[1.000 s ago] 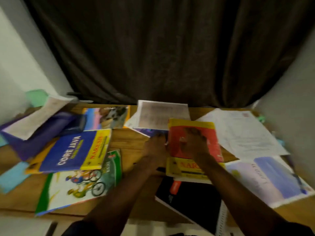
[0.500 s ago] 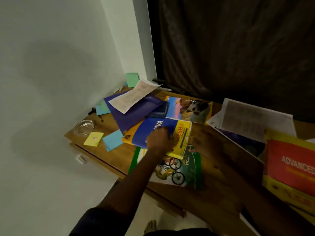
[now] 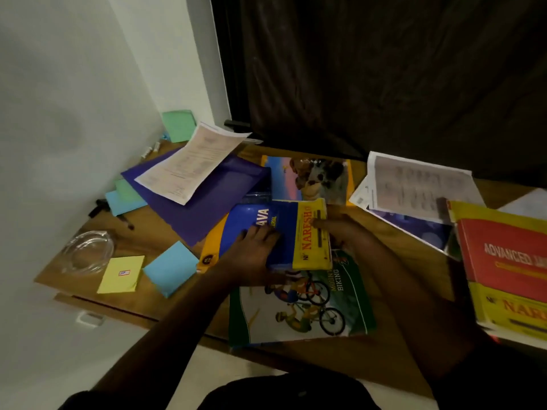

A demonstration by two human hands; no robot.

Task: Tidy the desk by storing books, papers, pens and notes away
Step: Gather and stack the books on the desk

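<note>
Your left hand [image 3: 251, 253] lies with its fingers on the blue cover of the Java book [image 3: 293, 229], while your right hand [image 3: 344, 232] pinches its yellow right edge, thumb on top. The book overlaps a mountain-biking magazine [image 3: 296, 315] on the wooden desk [image 3: 393, 261]. To its left lie a purple folder [image 3: 213, 199], a blue sticky pad [image 3: 170, 267] and a yellow note [image 3: 120, 275].

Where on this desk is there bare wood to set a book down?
There is bare wood between the biking magazine, printed sheets and red book, under the right arm. A smaller strip between glass dish and purple folder. Back left is crowded.
</note>
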